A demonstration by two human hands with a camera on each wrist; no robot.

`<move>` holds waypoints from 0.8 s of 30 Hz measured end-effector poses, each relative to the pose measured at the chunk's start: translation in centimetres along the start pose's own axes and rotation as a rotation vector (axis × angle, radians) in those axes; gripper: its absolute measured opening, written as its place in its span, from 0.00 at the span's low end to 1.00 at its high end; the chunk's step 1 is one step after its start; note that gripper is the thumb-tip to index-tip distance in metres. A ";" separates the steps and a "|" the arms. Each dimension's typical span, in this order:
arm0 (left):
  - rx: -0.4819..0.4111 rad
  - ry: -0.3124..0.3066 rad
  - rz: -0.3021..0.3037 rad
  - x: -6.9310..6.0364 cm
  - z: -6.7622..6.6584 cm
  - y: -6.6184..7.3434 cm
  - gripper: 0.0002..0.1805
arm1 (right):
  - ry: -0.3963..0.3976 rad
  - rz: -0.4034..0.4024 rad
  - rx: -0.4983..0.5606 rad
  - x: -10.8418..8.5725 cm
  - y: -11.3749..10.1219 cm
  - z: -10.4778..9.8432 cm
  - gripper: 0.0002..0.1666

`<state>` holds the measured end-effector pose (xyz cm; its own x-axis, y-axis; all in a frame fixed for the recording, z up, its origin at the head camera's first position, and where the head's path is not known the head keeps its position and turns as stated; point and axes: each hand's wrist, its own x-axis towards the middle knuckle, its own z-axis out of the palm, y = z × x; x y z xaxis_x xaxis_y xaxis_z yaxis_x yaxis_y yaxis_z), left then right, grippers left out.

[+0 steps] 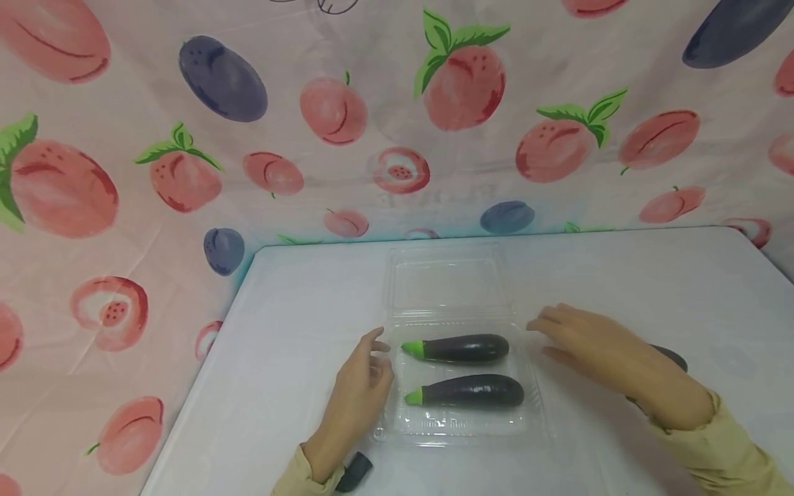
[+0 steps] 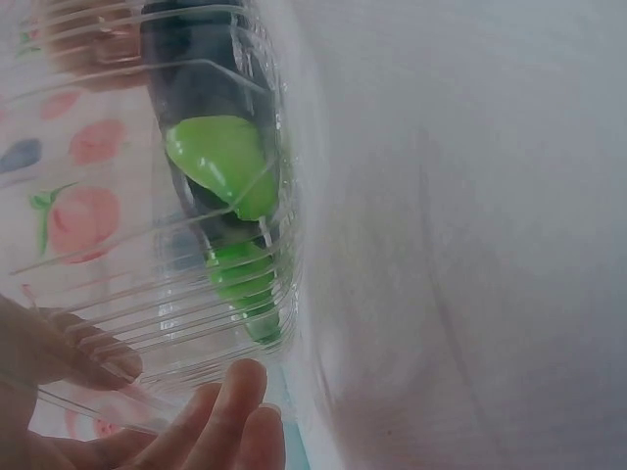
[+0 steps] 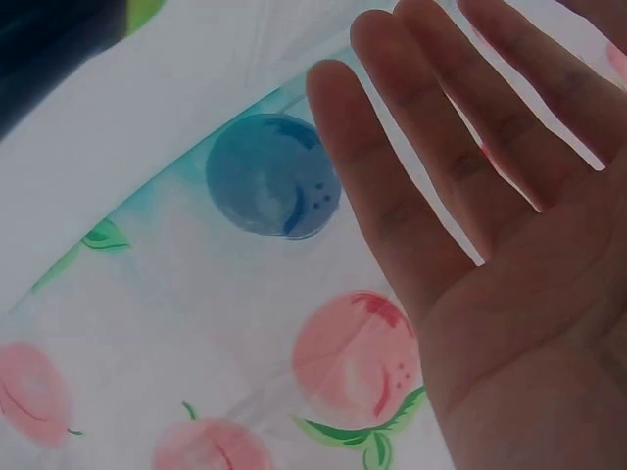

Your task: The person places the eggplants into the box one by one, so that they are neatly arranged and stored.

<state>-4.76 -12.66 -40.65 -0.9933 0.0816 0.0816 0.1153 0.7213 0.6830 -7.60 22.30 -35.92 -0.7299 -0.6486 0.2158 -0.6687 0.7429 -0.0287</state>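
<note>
A clear plastic clamshell box (image 1: 459,434) lies on the table with its lid (image 1: 449,279) folded back towards the wall. Two dark eggplants with bright green stem ends lie inside, one above the other: the far eggplant (image 1: 468,348) and the near eggplant (image 1: 477,391). My left hand (image 1: 360,386) is at the box's left side, its fingers loosely bent; the left wrist view shows thumb and fingers apart beside the ribbed wall (image 2: 196,313). Whether they touch it I cannot tell. My right hand (image 1: 583,341) hovers right of the box, fingers (image 3: 421,127) straight, holding nothing.
A dark rounded thing (image 1: 671,357) shows partly behind my right wrist, and a dark block (image 1: 355,472) sits by my left wrist. The white table (image 1: 279,310) meets a fruit-patterned cloth (image 1: 397,103) at its back and left edges.
</note>
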 end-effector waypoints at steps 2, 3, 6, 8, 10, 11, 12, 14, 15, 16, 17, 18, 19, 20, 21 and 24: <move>0.001 0.000 0.000 0.0 0.0 0.0 0.27 | -0.024 0.028 0.010 -0.1 0.1 0.1 0.20; 0.003 0.000 -0.001 0.0 0.0 0.0 0.27 | -0.031 0.038 0.013 -0.2 0.2 0.1 0.20; 0.005 -0.001 -0.005 0.0 0.0 0.1 0.28 | -0.055 0.066 0.020 -0.4 0.4 0.2 0.20; 0.008 -0.001 -0.005 0.0 0.0 0.0 0.28 | -0.072 0.079 0.026 -0.5 0.5 0.2 0.19; 0.009 0.001 -0.003 0.0 0.0 0.0 0.28 | -0.088 0.090 0.035 -0.6 0.7 0.3 0.18; 0.008 0.001 -0.002 0.0 0.0 0.0 0.28 | -0.091 0.093 0.039 -0.8 0.8 0.4 0.18; 0.010 0.001 -0.001 0.0 0.0 0.0 0.28 | -0.095 0.096 0.043 -0.9 1.0 0.5 0.18; 0.009 0.001 0.000 0.0 0.0 0.0 0.28 | -0.094 0.098 0.049 -1.1 1.3 0.7 0.17; 0.009 0.000 -0.001 0.0 0.0 0.0 0.28 | -0.094 0.100 0.051 -1.2 1.4 0.7 0.17; 0.008 -0.002 -0.003 0.0 0.0 0.0 0.28 | -0.092 0.099 0.052 -1.3 1.5 0.8 0.16; 0.006 -0.005 -0.007 0.0 0.0 0.0 0.28 | -0.094 0.102 0.055 -1.3 1.6 0.9 0.16; 0.005 -0.007 -0.009 0.0 0.0 0.0 0.28 | -0.097 0.108 0.058 -1.4 1.7 1.0 0.16; 0.004 -0.009 -0.011 0.0 0.1 0.0 0.28 | -0.100 0.113 0.061 -1.4 1.7 1.0 0.16; 0.002 -0.011 -0.014 0.0 0.1 0.0 0.28 | -0.108 0.122 0.064 -1.5 1.8 1.1 0.16; 0.001 -0.013 -0.016 0.0 0.1 0.0 0.28 | -0.108 0.127 0.062 -1.5 1.8 1.2 0.16; -0.001 -0.017 -0.019 0.0 0.1 0.0 0.28 | -0.114 0.142 0.061 -1.6 2.0 1.3 0.14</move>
<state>-4.81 -12.63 -40.73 -0.9952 0.0796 0.0565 0.0966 0.7221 0.6850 -7.98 24.62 -37.64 -0.8264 -0.5552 0.0935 -0.5628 0.8191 -0.1110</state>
